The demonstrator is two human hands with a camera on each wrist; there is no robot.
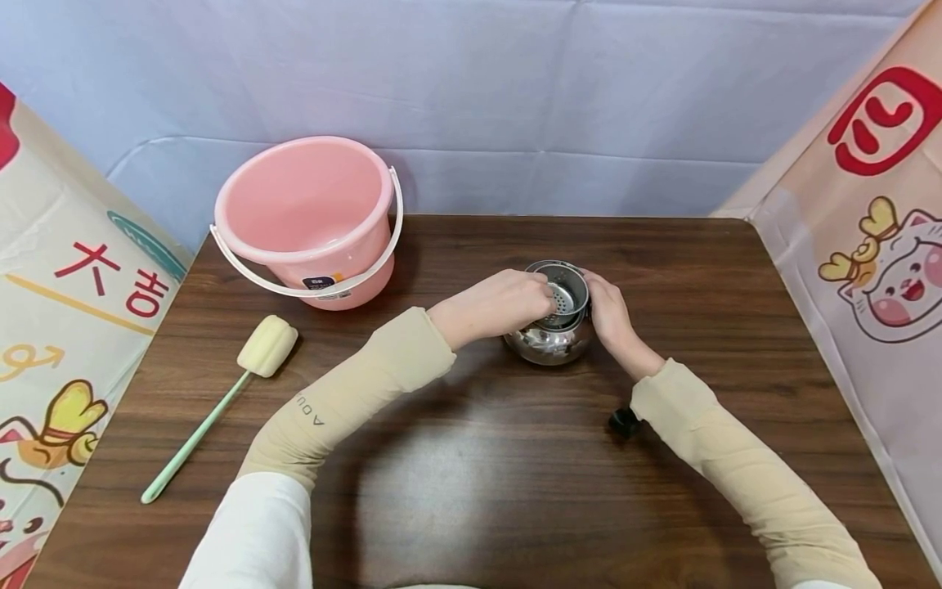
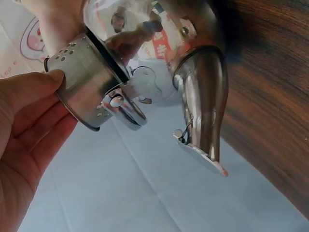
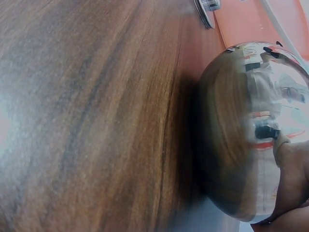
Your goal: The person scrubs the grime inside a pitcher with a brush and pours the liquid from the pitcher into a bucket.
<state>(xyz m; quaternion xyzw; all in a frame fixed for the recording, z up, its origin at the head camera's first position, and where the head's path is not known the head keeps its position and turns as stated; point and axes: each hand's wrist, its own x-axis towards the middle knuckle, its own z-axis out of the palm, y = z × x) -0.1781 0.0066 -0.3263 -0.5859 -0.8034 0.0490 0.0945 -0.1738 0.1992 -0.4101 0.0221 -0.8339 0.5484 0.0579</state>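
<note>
A strainer (image 2: 86, 84) is being pinched by the left hand (image 1: 504, 304) and a kettle (image 1: 550, 347) touched by the right hand (image 1: 610, 315), its finger-curl unclear.

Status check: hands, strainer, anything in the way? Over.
Left hand pinching strainer. Right hand holding kettle. Strainer sticking out at kettle's mouth. No obstruction seen; pink bucket stands apart.
</note>
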